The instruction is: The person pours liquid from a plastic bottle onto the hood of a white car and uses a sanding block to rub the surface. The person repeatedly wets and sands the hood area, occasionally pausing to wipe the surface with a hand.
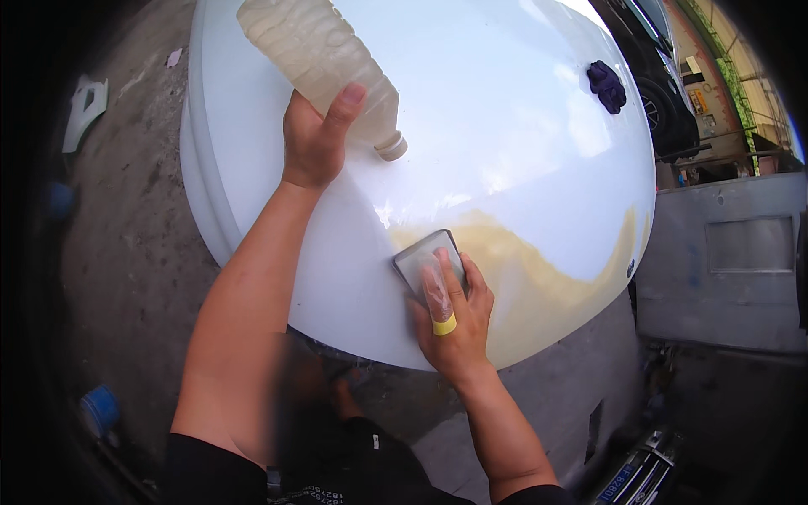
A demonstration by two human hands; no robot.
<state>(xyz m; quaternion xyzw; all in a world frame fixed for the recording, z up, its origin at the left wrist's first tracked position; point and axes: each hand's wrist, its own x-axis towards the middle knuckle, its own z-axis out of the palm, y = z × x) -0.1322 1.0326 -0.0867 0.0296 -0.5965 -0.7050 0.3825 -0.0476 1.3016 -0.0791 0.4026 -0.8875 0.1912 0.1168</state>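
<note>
My left hand (pixel 316 143) is closed round a cloudy, see-through plastic bottle (pixel 324 50), tilted with its neck pointing down and right over a large white curved car panel (pixel 505 118). Whether liquid is running from the bottle's mouth I cannot tell. Below and to the right, my right hand (pixel 459 316) grips a grey, flat rectangular sanding block (pixel 423 252) and presses it to the panel. One finger of that hand has a see-through wrap with a yellow band. A yellowish patch (pixel 539 269) spreads over the panel's near right part, beside the block.
A dark purple crumpled cloth (pixel 607 87) lies on the panel's far right. Beyond stands a dark car (pixel 665 109). A grey panel (pixel 715 252) is at right, a chrome-and-black car part (pixel 640 471) at lower right. On the left floor are a white part (pixel 85 109) and a blue container (pixel 101 408).
</note>
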